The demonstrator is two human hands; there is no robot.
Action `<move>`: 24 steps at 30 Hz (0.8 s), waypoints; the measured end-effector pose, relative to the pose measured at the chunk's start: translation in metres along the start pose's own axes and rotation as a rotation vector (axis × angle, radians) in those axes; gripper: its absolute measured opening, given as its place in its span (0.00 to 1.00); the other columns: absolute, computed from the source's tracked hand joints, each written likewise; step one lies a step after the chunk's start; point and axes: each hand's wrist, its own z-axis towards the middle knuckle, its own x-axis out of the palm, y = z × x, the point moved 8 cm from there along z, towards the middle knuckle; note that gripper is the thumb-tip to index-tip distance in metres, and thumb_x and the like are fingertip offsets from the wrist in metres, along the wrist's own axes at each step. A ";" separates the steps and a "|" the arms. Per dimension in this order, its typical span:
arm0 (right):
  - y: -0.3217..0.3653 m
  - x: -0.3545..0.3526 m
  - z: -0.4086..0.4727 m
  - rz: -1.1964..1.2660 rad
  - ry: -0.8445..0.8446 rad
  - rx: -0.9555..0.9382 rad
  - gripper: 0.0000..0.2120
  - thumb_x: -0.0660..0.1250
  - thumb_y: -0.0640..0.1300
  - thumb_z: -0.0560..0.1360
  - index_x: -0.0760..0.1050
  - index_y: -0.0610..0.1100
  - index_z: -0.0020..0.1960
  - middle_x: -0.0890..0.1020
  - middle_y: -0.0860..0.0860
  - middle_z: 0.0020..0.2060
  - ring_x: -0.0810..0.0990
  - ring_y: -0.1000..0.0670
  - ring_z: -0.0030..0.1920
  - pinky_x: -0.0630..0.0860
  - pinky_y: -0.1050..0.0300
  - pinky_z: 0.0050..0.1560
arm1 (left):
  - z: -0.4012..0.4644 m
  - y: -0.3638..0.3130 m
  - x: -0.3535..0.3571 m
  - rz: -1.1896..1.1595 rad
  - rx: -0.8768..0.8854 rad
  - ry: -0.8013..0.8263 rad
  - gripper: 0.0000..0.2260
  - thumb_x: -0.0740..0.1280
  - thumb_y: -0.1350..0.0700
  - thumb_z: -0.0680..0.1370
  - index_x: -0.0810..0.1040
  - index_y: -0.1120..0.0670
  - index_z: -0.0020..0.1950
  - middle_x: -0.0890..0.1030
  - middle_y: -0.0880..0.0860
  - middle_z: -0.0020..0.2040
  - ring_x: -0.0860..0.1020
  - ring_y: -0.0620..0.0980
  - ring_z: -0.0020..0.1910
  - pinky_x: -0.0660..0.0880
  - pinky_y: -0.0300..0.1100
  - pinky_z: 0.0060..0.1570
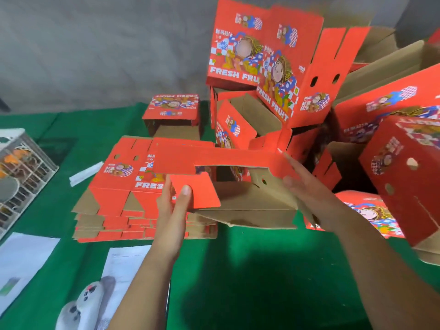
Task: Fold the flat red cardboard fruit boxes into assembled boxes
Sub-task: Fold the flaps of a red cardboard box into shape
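Our left hand point(175, 203) pinches a small red flap point(197, 191) of the half-opened box point(238, 184), thumb on the printed face and fingers behind it. Our right hand point(307, 186) lies flat with straight fingers against the box's right end panel, clamped on nothing, simply pressing. The box hangs between the two hands, above the green worktop point(250, 270) and just in front of the stack of flat blanks point(123, 198), which it partly overlaps in view.

We judge the step in hand to be squaring the sleeve and turning in the bottom flaps. To do it well, we should keep the right palm firm on the end panel so the walls stand at right angles before the flap goes in; a skewed sleeve will make the flap miss its slot. We should bend the flap along its scored crease rather than mid-panel, since the brown corrugated underside point(250, 210) already looks ragged at its near edge and could tear. Fold the short flaps first, then the long ones, so the locking tab has something to bear on.

Behind and to the right, assembled boxes point(269, 58) are heaped loosely, some leaning; we should keep our elbows clear of them. To the left sit a white wire basket point(23, 163) and some sheets of paper point(26, 256), well apart from the work.
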 end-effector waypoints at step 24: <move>0.139 -0.093 0.046 -0.577 -0.482 -0.152 0.18 0.65 0.41 0.80 0.76 0.47 0.70 0.84 0.44 0.53 0.83 0.54 0.40 0.77 0.59 0.45 | 0.010 -0.105 0.079 0.437 0.557 0.094 0.08 0.63 0.53 0.79 0.81 0.53 0.49 0.81 0.50 0.44 0.78 0.52 0.47 0.75 0.52 0.50</move>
